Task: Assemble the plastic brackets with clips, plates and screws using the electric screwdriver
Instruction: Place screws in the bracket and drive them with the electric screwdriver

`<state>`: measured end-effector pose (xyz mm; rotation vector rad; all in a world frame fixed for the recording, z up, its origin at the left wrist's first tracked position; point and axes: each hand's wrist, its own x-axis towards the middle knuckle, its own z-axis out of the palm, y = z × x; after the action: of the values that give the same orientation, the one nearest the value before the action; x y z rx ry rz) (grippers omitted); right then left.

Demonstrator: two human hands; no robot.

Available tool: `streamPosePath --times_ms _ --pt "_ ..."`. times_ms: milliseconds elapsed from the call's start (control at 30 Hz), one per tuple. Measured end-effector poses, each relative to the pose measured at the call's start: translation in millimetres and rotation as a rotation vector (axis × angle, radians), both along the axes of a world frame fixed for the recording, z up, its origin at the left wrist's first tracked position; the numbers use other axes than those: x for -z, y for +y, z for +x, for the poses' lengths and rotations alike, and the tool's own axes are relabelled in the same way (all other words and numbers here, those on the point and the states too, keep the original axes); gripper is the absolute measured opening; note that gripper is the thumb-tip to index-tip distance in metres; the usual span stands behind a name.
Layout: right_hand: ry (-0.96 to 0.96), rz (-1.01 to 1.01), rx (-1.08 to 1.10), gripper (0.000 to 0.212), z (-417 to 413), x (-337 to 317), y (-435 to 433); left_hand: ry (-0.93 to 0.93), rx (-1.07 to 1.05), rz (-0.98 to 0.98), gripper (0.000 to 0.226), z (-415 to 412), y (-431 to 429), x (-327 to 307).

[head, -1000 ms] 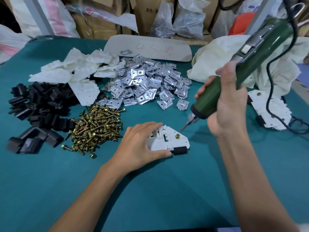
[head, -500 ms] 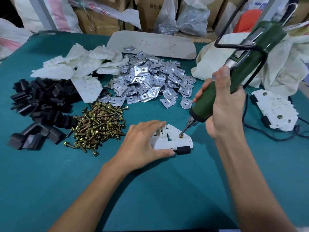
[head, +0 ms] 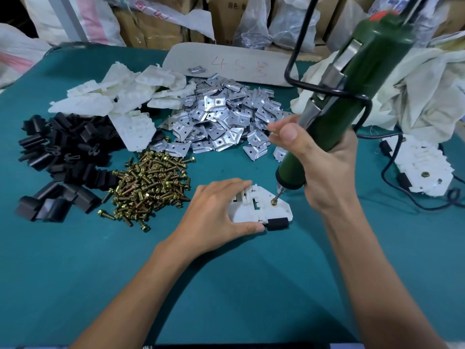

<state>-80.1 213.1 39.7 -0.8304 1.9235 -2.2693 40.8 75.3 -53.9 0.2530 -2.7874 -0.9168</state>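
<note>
At the teal-covered table (head: 226, 285), your left hand (head: 214, 212) lies flat on a white plastic bracket (head: 261, 210), fingers straight across its top and thumb pressed to its near edge, pinning it to the cloth. A black clip (head: 278, 223) sits on the bracket's near right corner. Your right hand (head: 324, 167) is wrapped around the green electric screwdriver (head: 352, 96), which tilts up and to the right, its bit resting in the head of a brass screw (head: 273, 202) standing in the bracket.

Just left of your left hand lies a heap of brass screws (head: 151, 182), and beyond it, further left, a pile of black clips (head: 63, 152). Behind the screws spread the metal plates (head: 221, 122), with loose white brackets (head: 113, 96) heaped to their left. To the right, near the screwdriver's black cable (head: 392, 177), finished brackets (head: 422, 167) are stacked beside a crumpled white cloth (head: 415, 91). A cardboard sheet (head: 239, 64) with red writing lies at the far edge, below boxes and plastic bags (head: 284, 23).
</note>
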Motion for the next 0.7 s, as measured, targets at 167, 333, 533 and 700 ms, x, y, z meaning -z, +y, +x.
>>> streamPosePath --times_ms 167,333,533,700 --pt "-0.032 -0.012 0.031 0.057 2.2 -0.8 -6.7 -0.011 0.002 0.001 0.096 -0.9 -0.2 -0.1" --pt "-0.002 -0.036 0.108 0.029 7.6 3.7 -10.8 -0.003 -0.005 0.008 0.095 -0.8 -0.1 0.0" --pt "0.030 -0.029 0.122 0.020 14.1 -0.1 -12.8 -0.019 -0.003 -0.012 0.096 -0.8 0.2 -0.8" --pt "0.019 -0.011 0.133 0.033 12.3 -0.1 -13.6 -0.021 -0.003 -0.015 0.095 -1.2 0.0 -1.0"
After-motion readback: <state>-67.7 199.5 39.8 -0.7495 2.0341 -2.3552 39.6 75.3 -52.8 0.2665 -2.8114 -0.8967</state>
